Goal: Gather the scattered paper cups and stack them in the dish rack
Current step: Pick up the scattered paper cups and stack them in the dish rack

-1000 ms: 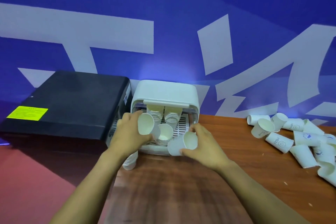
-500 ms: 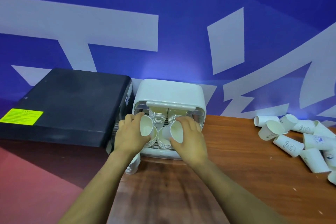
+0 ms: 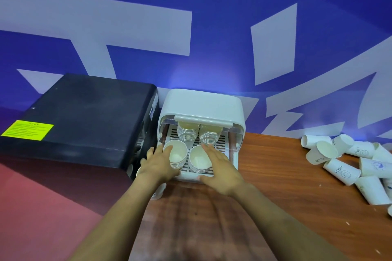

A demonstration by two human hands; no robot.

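four stacks of paper cups are seen inside the white dish rack (image 3: 201, 104), standing on its slatted tray – two at the back and two at the front, the front-left stack (image 3: 177, 155) and the front-right stack (image 3: 200, 160) nearest the opening. the left hand (image 3: 159, 163) is laid against the side of the front-left stack with fingers straight and relaxed, nothing being gripped; the right hand (image 3: 220, 167) is likewise spread flat beside the front-right stack, its thumb near the tray's front edge. a loose heap of paper cups (image 3: 350, 161) is left lying on its side on the wooden table (image 3: 275, 207), well apart to the right. the cups are judged to be very light, thin-walled and easily crushed – a firm squeeze would likely buckle the wall. they are best taken around the rolled rim or lightly across the upper wall, where stiffness is greatest, and nested gently so that a stack is not tipped.
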